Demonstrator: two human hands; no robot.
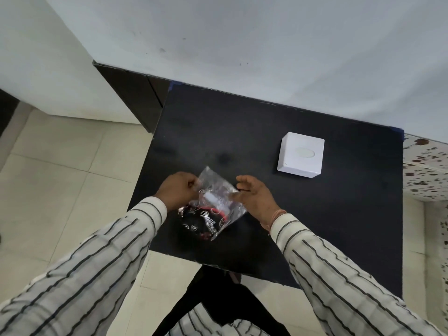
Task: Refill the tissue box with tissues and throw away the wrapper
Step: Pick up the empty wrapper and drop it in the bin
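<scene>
A clear plastic wrapper [215,204] with red and white print hangs just above the black table [266,122], near its front left. My left hand [178,192] pinches the wrapper's upper left edge. My right hand [254,196] grips its right edge with the fingers curled. A small white piece shows through the plastic in the middle. The white tissue box [300,157] stands to the right and farther back, its oval slot facing up, apart from both hands.
The table stands against a pale wall. A dark cabinet [135,93] sits at its left rear corner. Light floor tiles spread to the left, and speckled tiles [424,170] lie to the right. Dark trousers show below the table's front edge.
</scene>
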